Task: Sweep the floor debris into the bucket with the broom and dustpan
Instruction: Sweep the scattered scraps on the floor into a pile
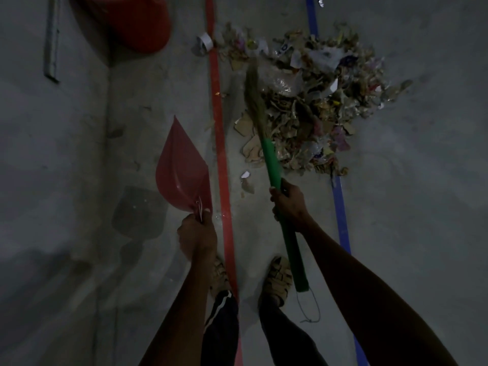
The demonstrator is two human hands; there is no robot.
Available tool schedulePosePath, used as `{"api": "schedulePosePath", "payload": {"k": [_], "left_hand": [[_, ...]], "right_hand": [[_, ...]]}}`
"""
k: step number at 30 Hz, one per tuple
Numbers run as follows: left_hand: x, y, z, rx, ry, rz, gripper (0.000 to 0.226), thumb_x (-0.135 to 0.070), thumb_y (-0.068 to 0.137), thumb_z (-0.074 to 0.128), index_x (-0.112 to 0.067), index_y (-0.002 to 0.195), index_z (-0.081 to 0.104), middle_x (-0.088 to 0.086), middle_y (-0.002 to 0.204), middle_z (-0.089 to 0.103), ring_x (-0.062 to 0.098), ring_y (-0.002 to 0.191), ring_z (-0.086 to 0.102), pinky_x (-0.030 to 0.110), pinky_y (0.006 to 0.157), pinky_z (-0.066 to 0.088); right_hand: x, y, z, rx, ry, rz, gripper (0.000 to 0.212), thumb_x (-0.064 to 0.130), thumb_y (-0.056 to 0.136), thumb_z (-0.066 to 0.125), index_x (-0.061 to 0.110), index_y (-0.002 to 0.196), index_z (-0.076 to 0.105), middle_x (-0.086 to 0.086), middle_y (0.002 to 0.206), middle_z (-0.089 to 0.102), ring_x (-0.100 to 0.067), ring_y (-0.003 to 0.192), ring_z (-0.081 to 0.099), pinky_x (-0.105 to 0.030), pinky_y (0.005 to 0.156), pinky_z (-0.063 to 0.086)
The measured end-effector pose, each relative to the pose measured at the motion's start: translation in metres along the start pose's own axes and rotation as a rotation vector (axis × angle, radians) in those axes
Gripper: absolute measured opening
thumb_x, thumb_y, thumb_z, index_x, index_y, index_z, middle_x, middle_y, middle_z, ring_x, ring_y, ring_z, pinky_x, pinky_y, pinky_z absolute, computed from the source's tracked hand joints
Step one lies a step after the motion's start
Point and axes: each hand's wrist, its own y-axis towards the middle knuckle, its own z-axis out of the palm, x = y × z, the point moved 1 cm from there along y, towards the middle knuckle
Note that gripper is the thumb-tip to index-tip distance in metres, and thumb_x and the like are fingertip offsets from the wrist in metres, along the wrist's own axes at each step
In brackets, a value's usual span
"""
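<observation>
Standing here watching, and honestly the setup looks a bit risky. The right hand (289, 204) is wrapped tight around the green handle of the broom (274, 170), bristles blurred over the left edge of the debris pile (311, 101) in the upper middle of the frame. The left hand (196, 235) is gripping the red dustpan (182, 170) by its handle, but the pan is held up off the floor, tilted, well apart from the pile and on the other side of the red floor stripe (219, 128).

So nothing is there to catch the stuff. If the broom flicks hard now, I'd guess the light bits of paper and plastic just scatter, some toward the stray scraps (247, 180) already lying near the feet. The pile also looks far bigger than 1 panful, so overloading and spilling on the way seems likely.

The red bucket (137, 22) sits in the upper left of the frame, well away from the pile, which means a long carry in dim light. A tipped pan there undoes everything.
</observation>
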Motion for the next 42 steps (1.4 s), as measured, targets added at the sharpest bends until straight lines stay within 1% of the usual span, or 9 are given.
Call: {"api": "schedulePosePath", "payload": {"k": [5,9,14,18,21,24,28,35,42], "left_hand": [[-0.012,0.040,-0.023,-0.020,-0.006,-0.003,0.040,-0.039,0.097,0.058,-0.001,0.103,0.070,0.019,0.101,0.069,0.036,0.093,0.066,0.035,0.070,0.046],[-0.028,0.080,-0.047,-0.021,-0.008,0.012,0.041,-0.039,0.097,0.058,-0.001,0.104,0.070,0.018,0.101,0.070,0.035,0.092,0.066,0.032,0.067,0.043],[-0.062,0.143,-0.073,-0.030,0.033,0.137,0.039,-0.037,0.099,0.055,-0.001,0.101,0.070,0.018,0.098,0.070,0.033,0.090,0.067,0.029,0.066,0.036],[-0.091,0.204,-0.080,-0.060,0.032,0.170,0.040,-0.037,0.099,0.055,0.000,0.101,0.071,0.019,0.097,0.070,0.034,0.090,0.067,0.030,0.066,0.036],[-0.121,0.249,-0.076,-0.061,0.042,0.171,0.039,-0.033,0.099,0.056,0.003,0.110,0.068,0.022,0.106,0.069,0.036,0.098,0.064,0.030,0.070,0.035],[-0.153,0.293,-0.069,-0.064,0.060,0.193,0.037,-0.031,0.100,0.056,0.001,0.112,0.068,0.021,0.108,0.068,0.035,0.100,0.064,0.029,0.069,0.033],[-0.186,0.357,-0.054,-0.035,0.072,0.272,0.035,-0.032,0.096,0.060,0.001,0.101,0.071,0.022,0.098,0.070,0.037,0.091,0.066,0.029,0.066,0.036],[-0.226,0.437,-0.050,-0.025,0.003,0.324,0.036,-0.035,0.093,0.063,-0.001,0.089,0.071,0.019,0.083,0.070,0.035,0.076,0.066,0.030,0.060,0.040],[-0.236,0.490,-0.065,0.006,0.006,0.390,0.032,-0.025,0.094,0.064,0.006,0.086,0.070,0.022,0.081,0.069,0.027,0.067,0.060,0.027,0.057,0.029]], "right_hand": [[0.040,0.007,0.036,-0.012,0.063,-0.103,0.019,0.020,0.103,0.052,0.024,0.122,0.051,-0.010,0.080,0.063,-0.025,0.051,0.059,-0.040,0.047,0.054],[0.087,0.023,0.062,-0.035,0.010,-0.121,0.020,0.021,0.103,0.054,0.008,0.118,0.057,-0.007,0.075,0.063,-0.021,0.048,0.060,-0.033,0.043,0.050],[0.152,0.072,0.089,-0.040,-0.083,-0.151,0.028,0.023,0.102,0.055,0.005,0.124,0.056,-0.008,0.082,0.064,-0.019,0.058,0.063,-0.032,0.051,0.053],[0.198,0.123,0.110,-0.049,-0.092,-0.147,0.024,0.018,0.104,0.053,0.005,0.124,0.053,-0.009,0.081,0.060,-0.001,0.039,0.055,-0.018,0.036,0.043],[0.225,0.174,0.128,-0.092,-0.111,-0.180,0.024,0.022,0.103,0.054,0.004,0.118,0.053,-0.009,0.081,0.060,-0.001,0.039,0.057,-0.017,0.036,0.042],[0.248,0.227,0.147,-0.081,-0.064,-0.149,0.027,0.026,0.102,0.055,0.003,0.117,0.053,-0.019,0.090,0.064,-0.015,0.050,0.062,-0.025,0.041,0.048],[0.279,0.282,0.160,-0.034,-0.034,-0.116,0.028,0.028,0.103,0.053,0.005,0.120,0.053,-0.016,0.092,0.065,-0.025,0.061,0.066,-0.037,0.052,0.057],[0.335,0.339,0.190,-0.001,0.020,-0.075,0.032,0.023,0.102,0.054,-0.004,0.119,0.054,-0.016,0.087,0.061,-0.023,0.056,0.061,-0.032,0.047,0.053],[0.382,0.381,0.254,0.018,0.268,0.131,0.031,0.019,0.101,0.056,-0.004,0.121,0.050,-0.015,0.085,0.056,-0.022,0.052,0.055,-0.028,0.042,0.047]]}}
